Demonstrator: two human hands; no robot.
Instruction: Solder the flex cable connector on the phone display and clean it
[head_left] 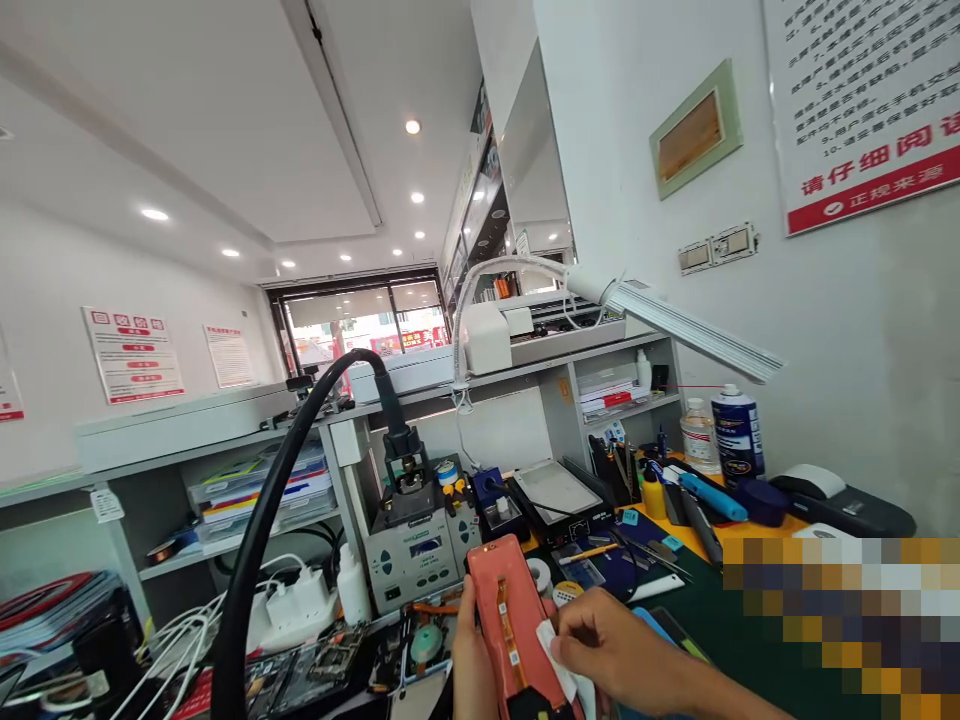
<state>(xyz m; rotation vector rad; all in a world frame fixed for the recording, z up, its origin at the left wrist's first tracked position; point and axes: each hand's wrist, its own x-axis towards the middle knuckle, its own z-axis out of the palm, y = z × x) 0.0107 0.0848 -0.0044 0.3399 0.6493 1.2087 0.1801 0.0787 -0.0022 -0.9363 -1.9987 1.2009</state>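
Low in the middle of the head view, my left hand (470,665) grips a phone screen (529,625) along its left edge. The screen's reddish back faces up, and an orange flex cable (506,628) runs down it to a dark part at the bottom. My right hand (615,645) pinches a folded white wipe (556,665) between thumb and fingers. The wipe lies against the right edge of the screen. Part of the wipe is hidden behind my fingers, and the screen's lower end runs out of the frame.
Behind my hands stand a grey soldering station (411,562) and a heating plate (562,492). A thick black hose (281,480) arches up on the left near opened phones (322,665). Tools, a spray can (738,435) and a bottle (699,436) stand at right. A white lamp (697,330) hangs above.
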